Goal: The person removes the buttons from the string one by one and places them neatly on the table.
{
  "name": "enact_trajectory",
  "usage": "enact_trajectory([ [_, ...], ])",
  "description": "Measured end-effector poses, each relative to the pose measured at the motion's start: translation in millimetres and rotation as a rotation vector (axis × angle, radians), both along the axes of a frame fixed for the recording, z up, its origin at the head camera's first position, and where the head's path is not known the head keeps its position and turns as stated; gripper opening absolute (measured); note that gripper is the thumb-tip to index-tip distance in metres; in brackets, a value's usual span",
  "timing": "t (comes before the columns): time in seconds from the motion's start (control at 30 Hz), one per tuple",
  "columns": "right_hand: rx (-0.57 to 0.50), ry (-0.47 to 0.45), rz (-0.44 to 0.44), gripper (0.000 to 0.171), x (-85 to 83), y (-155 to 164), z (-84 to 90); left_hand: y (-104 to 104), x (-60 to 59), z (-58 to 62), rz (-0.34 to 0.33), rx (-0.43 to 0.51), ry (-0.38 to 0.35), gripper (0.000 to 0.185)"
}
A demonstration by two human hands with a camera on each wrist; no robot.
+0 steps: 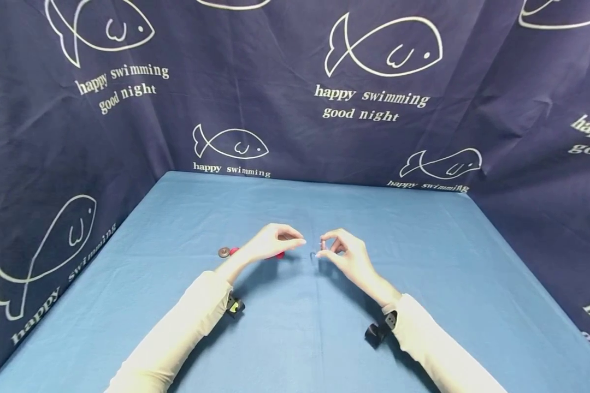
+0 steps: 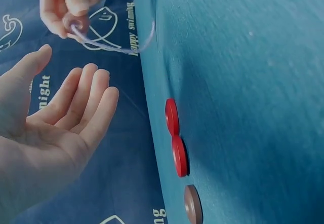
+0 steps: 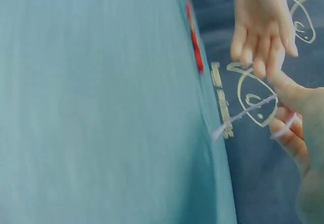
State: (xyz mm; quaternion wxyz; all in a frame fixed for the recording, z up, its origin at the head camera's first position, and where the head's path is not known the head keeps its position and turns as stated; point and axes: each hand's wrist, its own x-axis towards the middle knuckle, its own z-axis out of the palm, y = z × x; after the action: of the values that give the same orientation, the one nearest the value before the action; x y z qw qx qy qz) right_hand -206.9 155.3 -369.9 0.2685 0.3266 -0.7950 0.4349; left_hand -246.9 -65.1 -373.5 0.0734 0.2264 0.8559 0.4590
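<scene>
Two hands hang just above the blue table cloth (image 1: 423, 262), close together but not touching. My right hand (image 1: 346, 256) pinches a small brownish disc (image 2: 76, 24) and a clear thin cord (image 2: 114, 46) between thumb and fingertips; the cord loops out from those fingers toward the cloth. My left hand (image 1: 270, 243) is empty, fingers loosely extended and near one another in the left wrist view, palm turned toward the cord, just beside it. Behind my left hand, on the cloth, lie two red discs (image 2: 174, 138) touching edge to edge, with a brown disc (image 1: 223, 252) just beside them. Dark blue fish-print fabric (image 1: 295, 82) walls the table.
</scene>
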Motion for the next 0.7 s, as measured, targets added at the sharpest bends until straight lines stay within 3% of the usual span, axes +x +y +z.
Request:
enact_trajectory([
  [0.1, 0.002, 0.019, 0.035, 0.036, 3.6, -3, -1.9, 3, 1.3, -1.7, -0.011, -0.002, -0.004, 0.026],
  [0.27, -0.004, 0.051, 0.002, 0.036, 1.8, -4, 2.2, 5, 0.3, -3.5, -0.002, 0.007, -0.015, 0.026],
  [0.5, 0.008, 0.055, 0.003, 0.039, -21.4, 5, -12.2, 13, -5.7, -3.0, -0.014, 0.027, -0.015, 0.029],
  [0.7, 0.024, 0.072, 0.02, 0.04, -27.6, 8, -14.0, 18, -9.0, -2.4, -0.013, 0.025, -0.007, 0.028],
])
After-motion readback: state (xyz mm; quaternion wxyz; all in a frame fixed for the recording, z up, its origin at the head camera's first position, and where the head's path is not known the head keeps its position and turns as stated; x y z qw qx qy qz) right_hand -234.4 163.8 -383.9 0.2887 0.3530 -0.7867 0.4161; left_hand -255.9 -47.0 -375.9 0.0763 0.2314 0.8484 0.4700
